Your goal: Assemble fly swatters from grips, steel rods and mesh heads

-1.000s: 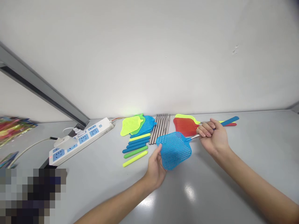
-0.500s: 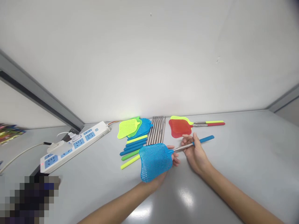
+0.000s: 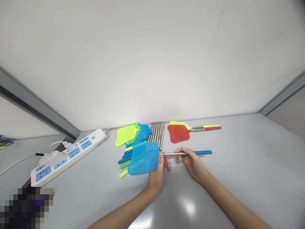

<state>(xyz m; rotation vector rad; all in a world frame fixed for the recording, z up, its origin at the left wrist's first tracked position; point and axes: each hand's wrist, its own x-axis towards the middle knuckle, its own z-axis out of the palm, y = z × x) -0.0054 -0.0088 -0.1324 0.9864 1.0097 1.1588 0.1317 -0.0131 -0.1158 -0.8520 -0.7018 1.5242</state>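
Observation:
A blue fly swatter (image 3: pixel 144 159) with a metal rod and a blue grip is held level above the table by both hands. My left hand (image 3: pixel 159 171) is closed at the neck, its thumb on the base of the mesh head. Around the rod, close to the blue grip, the fingers of my right hand (image 3: pixel 190 162) are closed. Behind the held head lie loose mesh heads in yellow-green (image 3: pixel 127 135), green and blue, partly covering one another. Several coloured grips (image 3: pixel 124 161) show beneath it, and several metal rods (image 3: pixel 156 132) lie side by side.
A red fly swatter (image 3: pixel 179 133) and a yellow-green fly swatter (image 3: pixel 211 126) lie together near the wall (image 3: pixel 152 79). On the left a white power strip (image 3: pixel 71 159) has plugs and cables in it. The grey table (image 3: pixel 238 159) meets the wall at the back.
The blue swatter has turned closer to level, its head shifting left and up in view. My left thumb now rests over its neck. The camera view has shifted slightly.

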